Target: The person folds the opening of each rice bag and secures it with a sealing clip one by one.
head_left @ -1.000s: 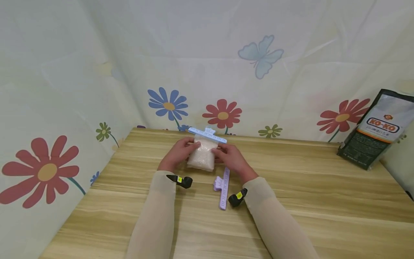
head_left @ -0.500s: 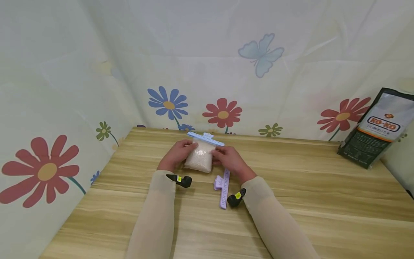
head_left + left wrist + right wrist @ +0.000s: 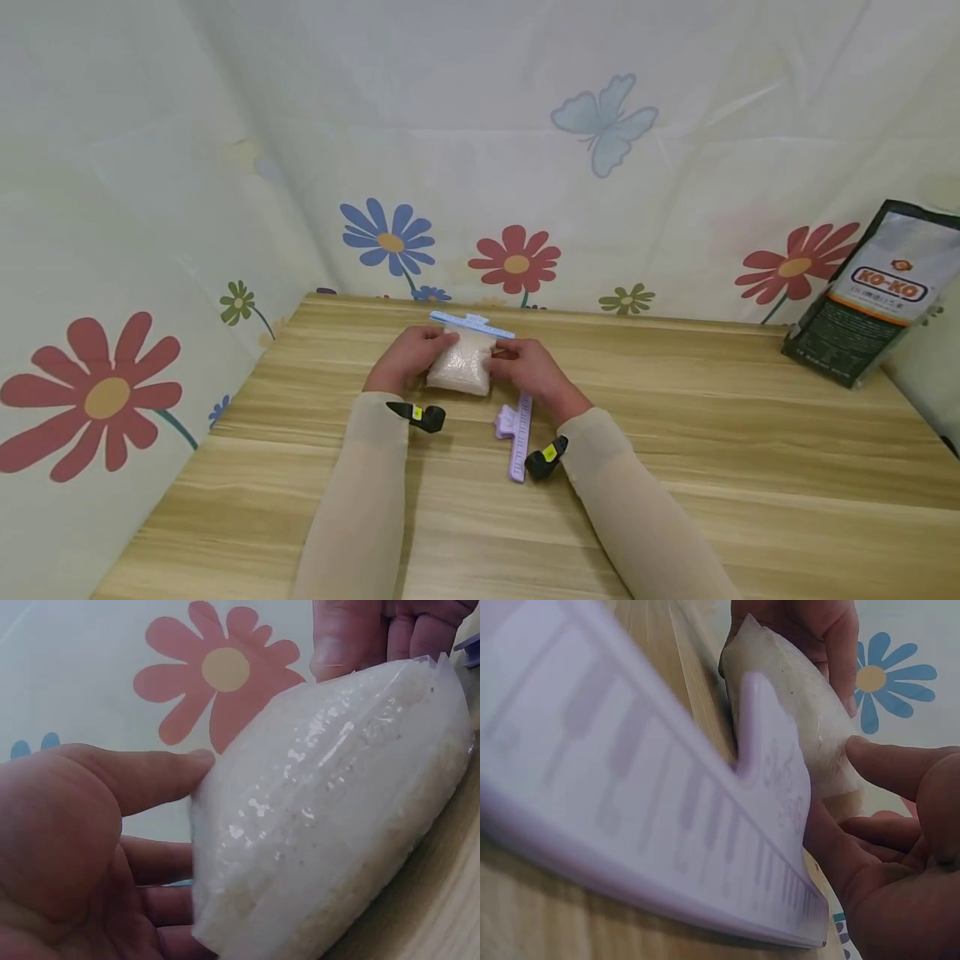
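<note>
A clear plastic bag of rice-like white grains [image 3: 459,367] sits on the table, its top edge closed by a light blue bag clip [image 3: 474,325]. My left hand [image 3: 405,360] holds the bag's left side, thumb in front and fingers behind. On the opposite side my right hand [image 3: 536,372] pinches the bag between thumb and fingers. In the left wrist view the bag [image 3: 315,802] bulges between both hands. A purple bag clip [image 3: 517,435] with a piano-key print lies near my right wrist; it looms large [image 3: 667,780] in the right wrist view.
A dark green and silver KO-KO package [image 3: 873,296] leans at the table's back right. Behind the wooden table [image 3: 675,400] hangs a flower-print curtain [image 3: 450,125]. Each wrist carries a small black camera, such as the left one [image 3: 427,418].
The bag and its blue clip have come down and shifted slightly left, both hands still holding the sides. The purple clip stays where it was.
</note>
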Demonstrator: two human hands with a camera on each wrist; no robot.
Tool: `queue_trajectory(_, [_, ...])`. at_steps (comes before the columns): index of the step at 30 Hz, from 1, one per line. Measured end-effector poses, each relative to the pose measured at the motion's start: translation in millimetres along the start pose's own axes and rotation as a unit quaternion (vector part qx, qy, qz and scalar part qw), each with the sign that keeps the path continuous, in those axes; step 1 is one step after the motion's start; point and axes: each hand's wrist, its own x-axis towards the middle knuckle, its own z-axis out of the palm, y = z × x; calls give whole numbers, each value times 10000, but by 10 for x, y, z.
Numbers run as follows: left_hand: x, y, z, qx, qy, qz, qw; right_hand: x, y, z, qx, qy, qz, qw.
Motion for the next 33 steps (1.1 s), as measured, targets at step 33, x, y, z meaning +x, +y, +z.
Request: queue_trajectory(33, [-54, 37, 14, 283, 235, -195, 9991, -3, -2, 9, -62, 105, -3, 9999])
